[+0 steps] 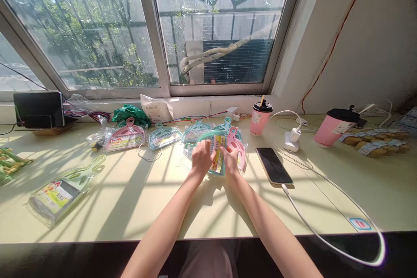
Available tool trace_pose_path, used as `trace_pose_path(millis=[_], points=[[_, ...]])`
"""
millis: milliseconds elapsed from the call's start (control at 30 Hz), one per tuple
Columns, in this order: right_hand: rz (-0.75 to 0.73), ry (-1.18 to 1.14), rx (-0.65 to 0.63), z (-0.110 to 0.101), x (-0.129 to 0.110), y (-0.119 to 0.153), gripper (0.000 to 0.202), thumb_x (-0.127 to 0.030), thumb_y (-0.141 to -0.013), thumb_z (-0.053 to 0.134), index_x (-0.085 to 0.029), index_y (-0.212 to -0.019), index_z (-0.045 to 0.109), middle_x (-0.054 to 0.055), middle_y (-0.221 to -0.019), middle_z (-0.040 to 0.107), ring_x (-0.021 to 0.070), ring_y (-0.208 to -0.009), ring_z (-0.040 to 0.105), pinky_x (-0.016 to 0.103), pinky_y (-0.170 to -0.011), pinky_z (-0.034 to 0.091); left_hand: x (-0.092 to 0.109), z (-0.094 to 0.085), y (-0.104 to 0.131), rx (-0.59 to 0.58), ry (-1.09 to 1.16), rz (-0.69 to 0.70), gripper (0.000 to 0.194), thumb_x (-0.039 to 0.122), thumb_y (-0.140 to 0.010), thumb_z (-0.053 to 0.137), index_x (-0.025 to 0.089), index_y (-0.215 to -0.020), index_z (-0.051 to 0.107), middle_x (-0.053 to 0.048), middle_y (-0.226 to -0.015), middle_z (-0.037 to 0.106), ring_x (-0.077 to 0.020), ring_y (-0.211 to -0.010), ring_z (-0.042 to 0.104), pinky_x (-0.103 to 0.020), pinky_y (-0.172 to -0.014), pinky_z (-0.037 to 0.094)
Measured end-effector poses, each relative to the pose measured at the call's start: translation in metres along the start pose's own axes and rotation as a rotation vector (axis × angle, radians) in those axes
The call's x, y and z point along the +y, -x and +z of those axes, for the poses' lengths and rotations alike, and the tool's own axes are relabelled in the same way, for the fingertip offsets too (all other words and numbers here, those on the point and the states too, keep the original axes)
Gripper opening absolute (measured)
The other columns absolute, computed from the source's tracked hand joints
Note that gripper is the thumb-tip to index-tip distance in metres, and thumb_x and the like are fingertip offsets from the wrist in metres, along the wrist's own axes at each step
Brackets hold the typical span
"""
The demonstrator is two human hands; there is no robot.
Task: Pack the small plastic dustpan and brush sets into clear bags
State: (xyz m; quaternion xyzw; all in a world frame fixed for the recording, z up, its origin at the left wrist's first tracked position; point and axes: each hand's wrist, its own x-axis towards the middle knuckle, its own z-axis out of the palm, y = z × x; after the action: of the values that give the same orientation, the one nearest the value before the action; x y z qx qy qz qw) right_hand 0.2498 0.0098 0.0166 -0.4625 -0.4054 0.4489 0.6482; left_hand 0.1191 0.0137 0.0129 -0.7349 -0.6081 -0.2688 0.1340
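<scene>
Both hands meet at a teal dustpan-and-brush set [222, 168] with a yellow label, over the middle of the table. My left hand [202, 156] is closed at the set's left side, fingers curled. My right hand [230, 158] grips its right side, thumb on the yellow label. Behind it lie a pink set [240, 147] and teal sets [195, 130] in clear wrap. Farther left are a blue-green set [163, 138] and a pink set [125, 137]. A pale green wrapped set [61, 191] lies at the left front.
A phone [274, 166] with a white cable [329, 243] lies right of my hands. Pink cups [259, 120] [334, 128], a white charger [292, 139] and wrapped packs [374, 143] stand farther right. A tablet [39, 109] and green bag [131, 115] are at the back left.
</scene>
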Motion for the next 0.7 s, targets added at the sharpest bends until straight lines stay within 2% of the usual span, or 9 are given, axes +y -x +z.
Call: trace_pose_path(millis=[67,133,200,333,400,467,567,633,700], points=[[-0.015,0.019,-0.005,0.002,0.001,0.001,0.035,-0.063,-0.093,0.083,-0.027,-0.090,0.082,0.013,-0.091,0.086,0.0392,-0.099,0.083,0.052,-0.091,0.070,-0.003,-0.003,-0.002,0.033,-0.001,-0.040,0.007,0.019,-0.115,0.075,0.023,-0.117,0.081,-0.013,-0.112,0.083,-0.0348,-0.111,0.081,-0.043,-0.094,0.066],[-0.023,0.069,-0.041,0.005,0.002,0.003,0.038,-0.066,-0.094,0.083,-0.028,-0.088,0.079,0.010,-0.086,0.083,0.0374,-0.098,0.081,0.048,-0.088,0.067,-0.008,-0.006,-0.005,0.051,-0.022,-0.012,0.015,0.016,-0.115,0.071,0.024,-0.106,0.079,-0.013,-0.105,0.082,-0.0354,-0.109,0.080,-0.044,-0.094,0.063],[-0.033,0.120,-0.064,0.006,0.002,0.005,0.043,-0.069,-0.093,0.084,-0.029,-0.081,0.075,0.008,-0.081,0.080,0.0344,-0.092,0.077,0.043,-0.084,0.064,-0.013,-0.008,-0.007,0.051,-0.036,0.077,0.021,0.011,-0.113,0.068,0.024,-0.101,0.080,-0.013,-0.100,0.081,-0.0346,-0.105,0.081,-0.044,-0.094,0.062],[-0.057,0.156,-0.040,0.007,-0.004,0.008,0.049,-0.068,-0.087,0.090,-0.027,-0.070,0.069,0.004,-0.074,0.075,0.0279,-0.082,0.068,0.037,-0.077,0.058,-0.018,-0.010,-0.007,0.060,0.000,0.287,0.022,0.007,-0.109,0.070,0.024,-0.103,0.082,-0.010,-0.097,0.082,-0.0314,-0.098,0.081,-0.042,-0.096,0.061],[-0.065,0.158,-0.028,0.007,-0.008,0.010,0.050,-0.067,-0.086,0.092,-0.026,-0.068,0.069,0.003,-0.072,0.074,0.0261,-0.079,0.066,0.036,-0.075,0.056,-0.018,-0.009,-0.005,0.070,0.018,0.316,0.022,0.008,-0.110,0.071,0.025,-0.102,0.082,-0.010,-0.098,0.084,-0.0311,-0.101,0.083,-0.042,-0.101,0.061],[-0.076,0.148,-0.023,0.009,-0.010,0.012,0.050,-0.067,-0.088,0.091,-0.027,-0.068,0.070,0.003,-0.072,0.074,0.0262,-0.079,0.066,0.035,-0.075,0.057,-0.017,-0.009,-0.002,0.092,0.040,0.253,0.020,0.011,-0.112,0.071,0.026,-0.103,0.081,-0.010,-0.104,0.086,-0.0326,-0.109,0.084,-0.045,-0.110,0.061],[-0.080,0.113,-0.044,0.013,-0.012,0.015,0.041,-0.062,-0.089,0.089,-0.028,-0.073,0.075,0.005,-0.077,0.081,0.0288,-0.086,0.073,0.036,-0.078,0.061,-0.017,-0.009,0.001,0.185,0.128,0.029,0.010,0.021,-0.114,0.075,0.027,-0.118,0.082,-0.014,-0.125,0.090,-0.0377,-0.124,0.083,-0.055,-0.121,0.060],[-0.065,0.089,-0.067,0.016,-0.010,0.017,0.034,-0.059,-0.088,0.087,-0.028,-0.076,0.078,0.006,-0.082,0.084,0.0302,-0.089,0.075,0.037,-0.079,0.063,-0.019,-0.011,-0.001,0.266,0.219,-0.090,0.025,0.029,-0.116,0.077,0.025,-0.140,0.080,-0.020,-0.147,0.087,-0.0420,-0.143,0.079,-0.061,-0.128,0.059],[-0.042,0.075,-0.091,0.018,-0.009,0.017,0.030,-0.056,-0.086,0.084,-0.027,-0.078,0.079,0.007,-0.083,0.085,0.0305,-0.086,0.076,0.038,-0.077,0.062,-0.023,-0.016,-0.006,0.307,0.313,-0.118,0.043,0.031,-0.117,0.073,0.023,-0.159,0.074,-0.023,-0.166,0.080,-0.0437,-0.164,0.069,-0.067,-0.139,0.052]])
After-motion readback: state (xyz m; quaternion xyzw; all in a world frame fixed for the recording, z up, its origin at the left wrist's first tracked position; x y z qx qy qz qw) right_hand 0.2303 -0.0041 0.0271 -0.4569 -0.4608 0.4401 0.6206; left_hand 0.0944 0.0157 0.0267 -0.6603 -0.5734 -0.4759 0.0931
